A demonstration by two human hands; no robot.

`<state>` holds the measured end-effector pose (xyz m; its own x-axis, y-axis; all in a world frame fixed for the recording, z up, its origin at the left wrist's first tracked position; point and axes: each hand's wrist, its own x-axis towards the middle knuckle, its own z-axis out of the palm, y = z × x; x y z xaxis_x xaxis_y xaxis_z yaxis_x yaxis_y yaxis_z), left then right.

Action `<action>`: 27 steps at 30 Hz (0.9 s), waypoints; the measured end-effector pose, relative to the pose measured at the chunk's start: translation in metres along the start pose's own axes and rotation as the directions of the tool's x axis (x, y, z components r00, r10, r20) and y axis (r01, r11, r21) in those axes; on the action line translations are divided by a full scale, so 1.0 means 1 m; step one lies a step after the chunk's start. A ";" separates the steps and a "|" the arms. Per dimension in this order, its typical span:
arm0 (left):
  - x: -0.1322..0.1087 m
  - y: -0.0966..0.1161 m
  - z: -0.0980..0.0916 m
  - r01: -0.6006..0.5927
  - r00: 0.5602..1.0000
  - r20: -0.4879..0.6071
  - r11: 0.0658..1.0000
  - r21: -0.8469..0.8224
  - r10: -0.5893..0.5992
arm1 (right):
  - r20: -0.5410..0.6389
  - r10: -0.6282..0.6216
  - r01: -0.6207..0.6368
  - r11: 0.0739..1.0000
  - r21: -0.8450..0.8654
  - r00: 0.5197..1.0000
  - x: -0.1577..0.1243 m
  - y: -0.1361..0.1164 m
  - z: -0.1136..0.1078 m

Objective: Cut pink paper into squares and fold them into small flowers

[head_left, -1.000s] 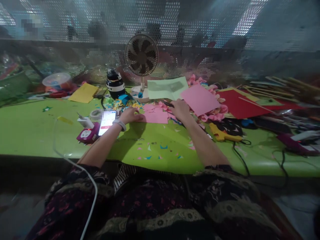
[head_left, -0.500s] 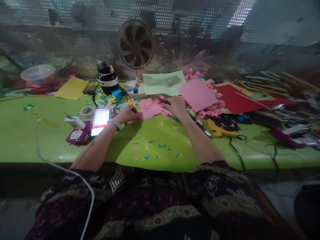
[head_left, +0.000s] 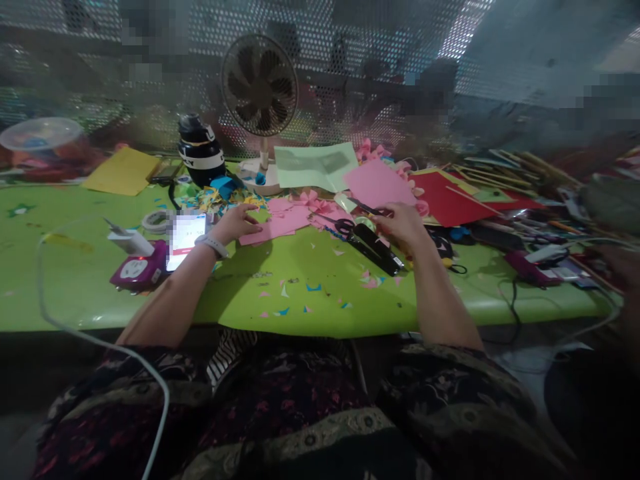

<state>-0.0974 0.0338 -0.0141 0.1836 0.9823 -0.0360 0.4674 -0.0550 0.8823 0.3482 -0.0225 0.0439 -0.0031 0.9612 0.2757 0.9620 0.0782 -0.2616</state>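
My left hand (head_left: 234, 225), with a pale band at its wrist, reaches over the left end of pink paper pieces (head_left: 283, 223); its fingers are apart, some at the paper's edge. My right hand (head_left: 403, 225) is closed around a slim dark pointed tool (head_left: 367, 208) that sticks out to the left; its exact kind is unclear. Black-handled scissors (head_left: 343, 225) lie on the pink pieces, pointing left. Just below my right hand lies a long black tool (head_left: 377, 248). A larger pink sheet (head_left: 380, 183) and a pale green sheet (head_left: 315, 167) are behind the pieces.
A lit phone (head_left: 187, 243) and a purple socket block (head_left: 137, 267) stand to the left on the green table (head_left: 300, 313). Behind are a dark bottle (head_left: 201, 153), a fan (head_left: 260, 87) and paper scraps (head_left: 215, 200). Red paper (head_left: 450, 200) lies to the right.
My right hand has moved right, away from the pink pieces, with the dark tool in it. The scissors now show uncovered. My left hand's fingers have lifted and spread. The view has shifted slightly right.
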 end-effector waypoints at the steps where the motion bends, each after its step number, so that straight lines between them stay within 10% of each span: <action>1: -0.001 0.001 -0.001 -0.007 1.000 -0.009 1.000 0.005 0.008 | 0.016 0.015 -0.015 1.000 0.006 1.000 0.000 0.005 0.002; 12: -0.014 0.015 -0.010 -0.192 0.981 -0.039 0.980 -0.042 0.191 | -0.084 0.085 -0.091 0.993 -0.073 0.993 0.002 -0.005 0.019; 17: -0.021 0.029 -0.006 -0.320 0.947 -0.061 0.944 -0.081 0.316 | -0.029 -0.051 0.057 0.963 0.262 0.998 0.003 -0.054 0.009; 22: -0.027 0.042 0.002 -0.430 0.902 -0.157 0.862 -0.270 0.401 | 0.419 -0.167 -0.228 0.634 0.739 0.893 -0.005 -0.135 0.032; 27: -0.032 0.043 0.009 -0.362 0.928 -0.078 0.838 -0.407 0.363 | 0.490 -0.244 -0.455 0.190 0.870 0.837 -0.003 -0.186 0.059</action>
<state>-0.0755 -0.0012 0.0205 0.2728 0.9060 0.3237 -0.0269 -0.3292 0.9439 0.1534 -0.0239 0.0371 -0.3711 0.9149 -0.1592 -0.0538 -0.1924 -0.9798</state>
